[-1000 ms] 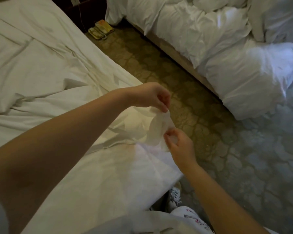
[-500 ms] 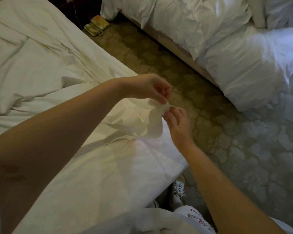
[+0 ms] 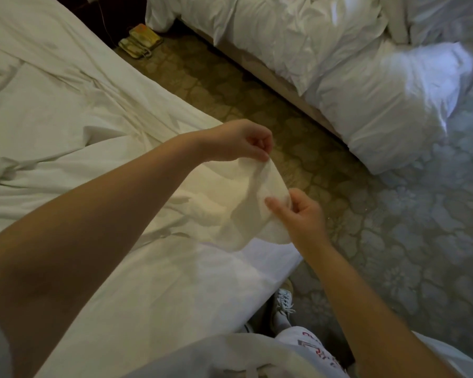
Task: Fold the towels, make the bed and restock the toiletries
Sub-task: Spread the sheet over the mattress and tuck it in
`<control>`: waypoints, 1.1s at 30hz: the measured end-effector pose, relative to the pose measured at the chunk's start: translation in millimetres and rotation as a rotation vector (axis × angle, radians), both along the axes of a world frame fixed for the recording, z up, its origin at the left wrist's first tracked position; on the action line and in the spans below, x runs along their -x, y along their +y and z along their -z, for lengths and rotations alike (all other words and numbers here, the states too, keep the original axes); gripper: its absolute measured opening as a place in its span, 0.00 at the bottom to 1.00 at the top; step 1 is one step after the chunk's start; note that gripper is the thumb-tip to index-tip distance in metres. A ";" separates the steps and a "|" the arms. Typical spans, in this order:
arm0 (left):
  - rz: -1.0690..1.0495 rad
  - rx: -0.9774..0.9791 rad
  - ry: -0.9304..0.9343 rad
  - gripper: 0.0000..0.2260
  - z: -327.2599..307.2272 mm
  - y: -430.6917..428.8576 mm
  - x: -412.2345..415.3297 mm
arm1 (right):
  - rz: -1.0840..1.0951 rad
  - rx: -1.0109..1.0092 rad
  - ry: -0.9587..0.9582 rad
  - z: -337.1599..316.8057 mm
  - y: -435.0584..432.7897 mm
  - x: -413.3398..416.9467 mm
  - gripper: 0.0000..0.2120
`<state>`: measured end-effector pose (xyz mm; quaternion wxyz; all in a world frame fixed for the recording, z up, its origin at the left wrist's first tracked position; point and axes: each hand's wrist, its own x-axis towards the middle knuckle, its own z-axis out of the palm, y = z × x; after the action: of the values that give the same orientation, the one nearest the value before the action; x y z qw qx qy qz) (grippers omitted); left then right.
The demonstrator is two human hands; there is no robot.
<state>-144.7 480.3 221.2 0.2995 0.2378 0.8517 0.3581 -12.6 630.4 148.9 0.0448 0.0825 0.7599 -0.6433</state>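
A white sheet (image 3: pixel 221 203) lies rumpled over the near bed (image 3: pixel 159 290), and one corner of it is lifted off the bed's right edge. My left hand (image 3: pixel 243 140) pinches the top of that corner between thumb and fingertips. Below it and to the right, my right hand (image 3: pixel 298 214) holds the same edge lower down, thumb on the cloth and fingers curled behind it. The stretch of sheet between my hands hangs in a loose curve. No towels or toiletries are in view.
A second bed (image 3: pixel 325 64) with heaped white bedding and a pillow (image 3: pixel 388 110) stands at the upper right. Patterned carpet (image 3: pixel 393 227) runs between the beds. Slippers (image 3: pixel 139 42) lie on the floor at the top. My white shoe (image 3: pixel 283 306) is by the bed's corner.
My right hand dropped lower along the sheet edge, away from my left hand. The cloth between them now hangs longer. My left hand stayed about where it was.
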 end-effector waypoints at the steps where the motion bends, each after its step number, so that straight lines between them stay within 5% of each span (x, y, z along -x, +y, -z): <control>1: -0.006 -0.017 -0.027 0.08 -0.9 -3.4 1.0 | -0.044 -0.018 -0.039 5.1 -0.7 -1.2 0.10; 8: -0.059 -0.037 -0.007 0.08 -9.2 -12.2 7.9 | -0.101 -0.253 -0.152 31.7 0.0 -23.2 0.08; 17: -0.040 0.150 0.253 0.05 31.1 3.1 1.9 | 0.363 0.048 -0.057 9.2 12.7 -47.7 0.21; 22: -0.445 0.156 0.420 0.14 94.0 -8.1 -55.3 | 0.543 0.257 -0.159 6.7 2.0 -58.5 0.14; 25: -0.724 0.063 0.196 0.02 126.9 -6.2 -126.7 | 0.676 0.358 -0.245 17.4 7.6 -60.8 0.14; 30: -0.976 -0.036 -0.140 0.12 150.2 26.2 -222.0 | 0.608 0.351 -0.359 35.8 7.8 -73.5 0.08; 33: -1.269 -0.554 -0.906 0.15 146.9 57.1 -230.6 | 0.580 0.403 -0.384 31.9 6.2 -76.8 0.09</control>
<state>85.9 537.5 74.2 0.2852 -0.3903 0.5019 0.7173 64.2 636.6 117.0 0.0178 0.4017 0.5414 -0.7383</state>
